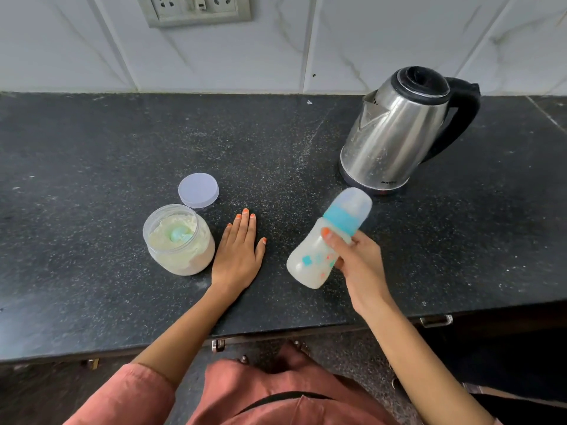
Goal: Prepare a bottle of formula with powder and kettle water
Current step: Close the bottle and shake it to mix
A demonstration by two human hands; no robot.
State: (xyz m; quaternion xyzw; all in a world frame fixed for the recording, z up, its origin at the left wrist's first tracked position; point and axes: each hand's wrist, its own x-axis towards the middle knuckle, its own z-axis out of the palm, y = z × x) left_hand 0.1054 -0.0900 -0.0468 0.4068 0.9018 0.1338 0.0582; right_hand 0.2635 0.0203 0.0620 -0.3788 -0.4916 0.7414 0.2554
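Bottle point(311, 259) tilts, clasped by right grip point(357, 262), over surface point(270, 139); left grip point(237, 256) rests flat, palm down, beside lidless jar point(181, 256).

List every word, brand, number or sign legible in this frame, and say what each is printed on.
Nothing can be quoted with confidence.
On the kettle: a small dark brand print low on the steel body, too small and blurred to read.
On the bottle: coloured printed shapes, blurred, no readable words.
On the powder jar, its lid and the socket plate: no text visible.
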